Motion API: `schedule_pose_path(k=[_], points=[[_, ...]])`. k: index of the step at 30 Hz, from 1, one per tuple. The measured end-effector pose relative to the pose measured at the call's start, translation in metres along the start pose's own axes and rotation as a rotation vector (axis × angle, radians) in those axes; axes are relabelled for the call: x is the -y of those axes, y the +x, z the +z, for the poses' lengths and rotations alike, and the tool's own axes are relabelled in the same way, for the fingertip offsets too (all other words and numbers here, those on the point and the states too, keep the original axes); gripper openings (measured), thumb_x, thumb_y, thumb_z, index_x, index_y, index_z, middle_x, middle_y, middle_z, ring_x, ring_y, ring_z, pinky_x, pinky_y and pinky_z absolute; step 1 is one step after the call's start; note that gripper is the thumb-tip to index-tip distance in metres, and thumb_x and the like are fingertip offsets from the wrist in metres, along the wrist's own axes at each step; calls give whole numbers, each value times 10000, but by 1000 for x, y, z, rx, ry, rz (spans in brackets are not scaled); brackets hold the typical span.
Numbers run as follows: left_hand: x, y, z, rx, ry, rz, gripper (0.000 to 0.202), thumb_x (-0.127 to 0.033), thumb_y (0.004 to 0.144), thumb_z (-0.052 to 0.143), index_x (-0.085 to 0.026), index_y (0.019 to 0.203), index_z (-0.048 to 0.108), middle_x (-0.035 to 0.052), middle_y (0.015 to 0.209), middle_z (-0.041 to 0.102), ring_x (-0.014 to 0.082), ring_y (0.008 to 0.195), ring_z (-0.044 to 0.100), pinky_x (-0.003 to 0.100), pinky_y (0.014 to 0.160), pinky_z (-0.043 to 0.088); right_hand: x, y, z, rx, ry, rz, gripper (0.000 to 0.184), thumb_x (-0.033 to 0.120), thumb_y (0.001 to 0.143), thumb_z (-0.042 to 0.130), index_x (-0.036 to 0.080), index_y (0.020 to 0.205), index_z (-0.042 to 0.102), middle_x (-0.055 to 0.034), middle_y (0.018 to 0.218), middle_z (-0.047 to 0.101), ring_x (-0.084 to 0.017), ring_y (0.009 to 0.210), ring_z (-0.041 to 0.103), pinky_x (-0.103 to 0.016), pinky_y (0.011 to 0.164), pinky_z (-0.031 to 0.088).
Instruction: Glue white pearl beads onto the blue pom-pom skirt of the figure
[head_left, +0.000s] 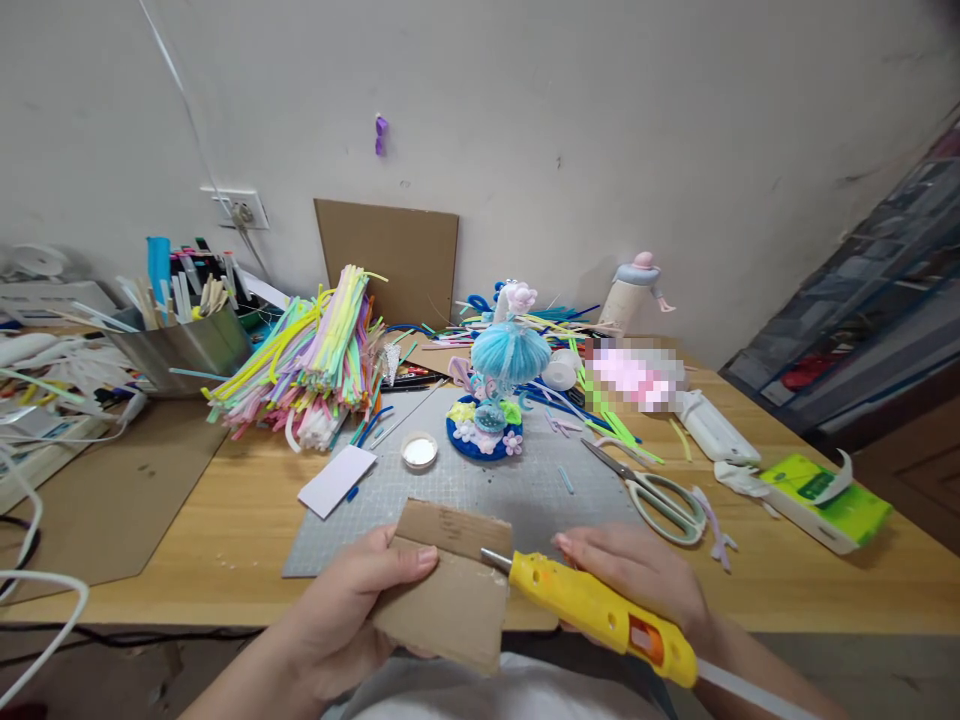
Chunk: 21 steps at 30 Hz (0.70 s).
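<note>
Near the front edge of the table, my left hand (360, 590) grips a folded or layered piece of brown cardboard (450, 610), thumb on top and fingers underneath. My right hand (637, 575) is closed around a yellow hot glue gun (600, 610), its body partly covering the palm. A white glue stick (750, 690) sticks out of the gun's back end. The metal nozzle lies at the cardboard's upper right; whether it touches cannot be told. Beyond both hands, a blue pipe-cleaner figure (510, 350) with a parasol-like top stands on a dark blue round base.
Green-handled scissors (664, 500) lie right on the grey cutting mat (337, 550). A small white dish (418, 452) and a white card (337, 480) lie left. Bundled pipe cleaners (322, 360) and a metal container (180, 355) stand behind. A green tissue pack (825, 500) sits far right.
</note>
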<state>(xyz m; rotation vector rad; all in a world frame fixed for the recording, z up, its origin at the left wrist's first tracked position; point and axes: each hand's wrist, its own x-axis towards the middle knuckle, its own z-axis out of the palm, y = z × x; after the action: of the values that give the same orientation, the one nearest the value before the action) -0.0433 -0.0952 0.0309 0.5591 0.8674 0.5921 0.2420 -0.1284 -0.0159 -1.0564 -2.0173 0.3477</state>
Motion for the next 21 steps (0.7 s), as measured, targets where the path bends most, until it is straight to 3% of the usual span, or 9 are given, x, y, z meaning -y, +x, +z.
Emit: schedule_pose_path(k=[3,7,10,12,14,16,17,19,21], points=[[-2,0,0,19,-23,-55,291,-228,749,695,-100,1010,692,119,841,738,182,672,692,236,562,553,4,8,-15,54,-165,-191,409,397,1000,361,211,1207,662,-136,1044,768,-248,871,710,-390,734,510],[-2,3,-2,16,-82,-115,264,-201,750,693,-95,992,695,123,858,745,183,670,706,198,474,524,-2,24,-37,146,-413,-517,402,173,963,433,179,1357,518,-148,1023,772,-239,729,688,-365,613,485],[-2,4,-4,-6,-104,-106,223,-193,737,710,-99,939,697,107,816,743,175,651,702,189,466,514,-15,23,-49,140,-457,-530,422,179,957,468,203,1377,499,-143,1050,768,-241,766,697,-366,658,492],[-3,4,-5,-32,-93,-49,216,-204,738,715,-111,932,692,93,809,742,181,665,699,229,530,550,-21,17,-52,56,-367,-368,359,292,962,492,240,1306,580,-132,1067,763,-252,852,704,-374,729,502],[-5,4,-3,-71,-68,24,236,-216,737,719,-131,955,683,82,832,745,198,709,700,286,614,581,-19,11,-49,-60,-190,-135,303,381,886,620,260,1158,677,-109,1013,771,-260,888,705,-362,765,513],[-6,3,1,-127,-32,96,270,-227,734,724,-147,986,671,77,863,748,205,738,694,297,633,584,-9,7,-39,-103,105,148,264,426,784,730,246,977,720,-79,896,769,-237,779,704,-327,683,527],[-7,3,3,-155,-8,135,285,-240,734,726,-152,998,666,77,873,747,204,734,688,284,601,578,-1,6,-32,-55,306,311,261,462,785,713,229,901,719,-66,829,755,-202,671,681,-298,590,508],[-6,4,9,-198,45,217,306,-279,735,731,-158,1006,657,81,890,743,199,710,669,259,513,552,14,5,-17,42,674,677,428,603,756,672,177,772,715,-60,727,721,-122,468,571,-252,438,393],[-5,6,12,-203,90,276,315,-321,728,742,-155,983,659,89,895,738,197,689,651,255,466,535,25,6,-1,130,844,857,552,679,689,677,128,676,705,-47,607,673,-68,384,477,-222,404,269]])
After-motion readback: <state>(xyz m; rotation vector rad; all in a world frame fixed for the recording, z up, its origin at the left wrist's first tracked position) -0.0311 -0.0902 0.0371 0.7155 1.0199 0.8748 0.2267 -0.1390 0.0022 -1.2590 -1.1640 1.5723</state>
